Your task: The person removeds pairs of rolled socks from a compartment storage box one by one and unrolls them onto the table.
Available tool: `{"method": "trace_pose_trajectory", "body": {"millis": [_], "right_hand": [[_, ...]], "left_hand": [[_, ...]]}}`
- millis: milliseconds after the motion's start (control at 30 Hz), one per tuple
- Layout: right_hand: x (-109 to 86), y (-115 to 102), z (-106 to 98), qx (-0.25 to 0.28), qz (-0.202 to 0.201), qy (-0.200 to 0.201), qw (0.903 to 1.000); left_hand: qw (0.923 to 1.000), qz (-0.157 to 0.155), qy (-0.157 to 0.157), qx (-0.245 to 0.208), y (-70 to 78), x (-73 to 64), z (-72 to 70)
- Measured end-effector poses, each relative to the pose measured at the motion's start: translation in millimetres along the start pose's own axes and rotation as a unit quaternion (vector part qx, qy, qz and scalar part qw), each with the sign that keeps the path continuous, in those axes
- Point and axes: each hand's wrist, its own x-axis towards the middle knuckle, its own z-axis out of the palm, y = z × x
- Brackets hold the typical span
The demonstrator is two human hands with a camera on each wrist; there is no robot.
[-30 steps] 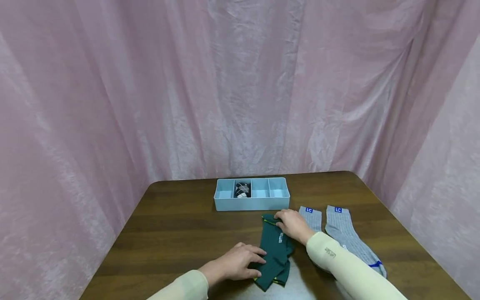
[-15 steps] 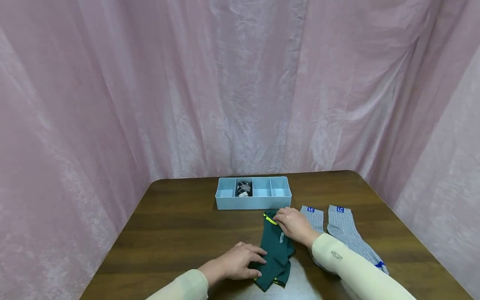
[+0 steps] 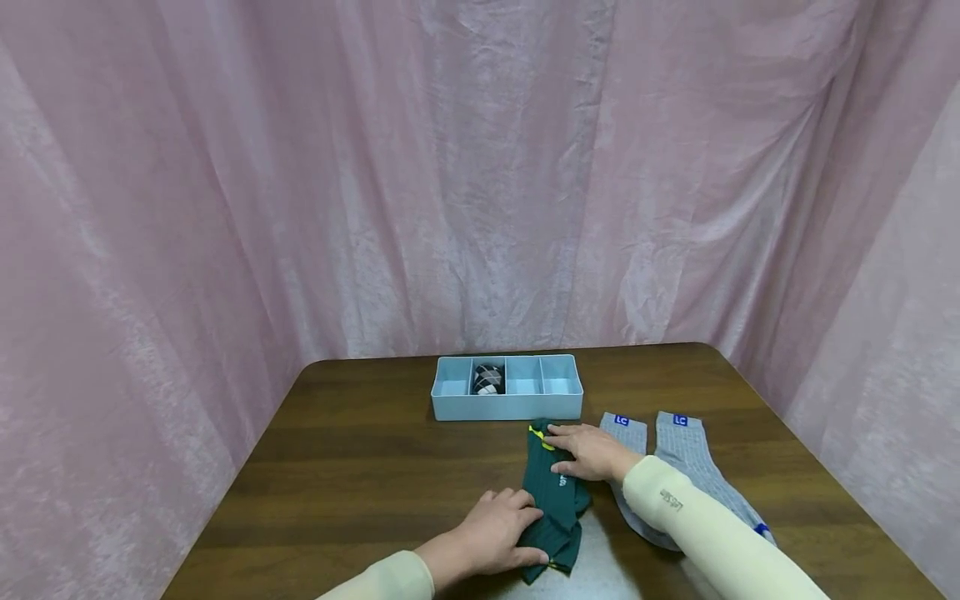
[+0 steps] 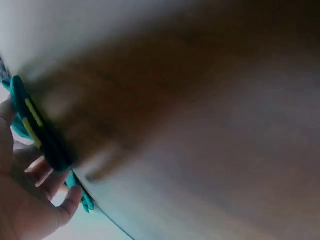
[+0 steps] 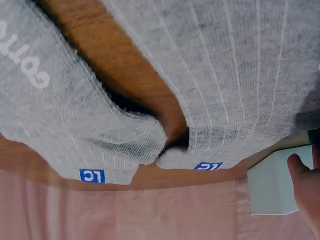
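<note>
A pair of dark green socks point(image 3: 551, 492) with yellow trim lies stacked lengthwise in front of the blue box. My left hand point(image 3: 498, 529) holds the near end at its left edge, thumb low and fingers higher up. In the left wrist view, a raised sock edge point(image 4: 42, 132) with yellow stripes stands in front of those fingers. My right hand point(image 3: 588, 452) rests on the far end by the yellow-trimmed cuff, its fingers stretched out to the left. It partly covers the white lettering. The right wrist view catches only part of this hand point(image 5: 307, 192) at the edge.
A light blue divided box point(image 3: 506, 407) stands behind the green socks. One compartment holds a black-and-white argyle bundle point(image 3: 488, 380). Two grey socks point(image 3: 686, 450) with blue LC labels lie to the right, partly under my right forearm. Pink curtains point(image 3: 480, 183) hang beyond the table.
My left hand has shifted right, further over the near end of the green socks. My right hand has gone from bent fingers at the cuff to straighter, spread fingers on it.
</note>
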Motion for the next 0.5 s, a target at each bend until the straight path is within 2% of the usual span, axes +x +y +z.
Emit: {"method": "trace_pose_trajectory", "body": {"millis": [100,200,400,500], "right_hand": [[-0.7,-1.3,-1.5,0.001,0.004,-0.010,0.9999],[-2.8,-2.4,-1.4,-0.001,0.007,-0.014,0.9999],[-10.3,-2.7,-3.1,0.013,0.022,-0.024,0.9994],[-14.7,-3.0,-1.8,0.006,0.018,-0.012,0.9997]], "left_hand": [[0.9994,0.004,-0.006,0.034,1.7,-1.9,-2.2],[0.9988,0.019,-0.013,0.043,-3.6,-6.0,-7.0],[0.9990,0.040,-0.019,-0.002,-29.1,-16.8,-13.9],[0.9987,0.036,-0.027,-0.025,-44.0,-22.1,-17.4]]}}
